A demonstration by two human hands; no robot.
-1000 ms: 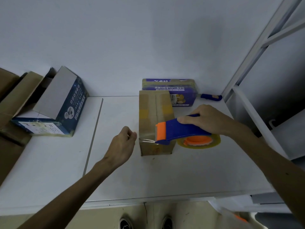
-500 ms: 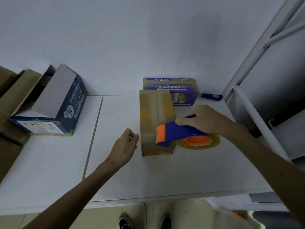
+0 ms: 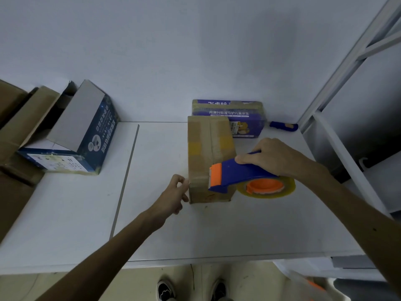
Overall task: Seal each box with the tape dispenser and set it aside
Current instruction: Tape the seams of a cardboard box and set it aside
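Pinching tape (image 3: 198, 181) at box (image 3: 206, 153) edge, left hand (image 3: 173, 193); right hand (image 3: 274, 157) gripping dispenser (image 3: 236, 173). I fear box sliding, strip skewing.

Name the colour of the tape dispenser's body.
The body is blue; head view shows it.

The right hand (image 3: 275, 158) covers most of the handle of the tape dispenser (image 3: 230, 174), and the dispenser hides the near right corner of the cardboard box (image 3: 206, 148) and part of the tape roll (image 3: 286, 190). The left hand (image 3: 173, 196) curls at that box's left edge; whether its fingertips pinch tape cannot be told (clear tape barely shows). The cardboard box hides the lower left of the purple box (image 3: 245, 118), whose print is too blurred to read. Brown cartons (image 3: 13, 118) are cut by the left edge, the shoes (image 3: 166, 290) by the bottom edge.
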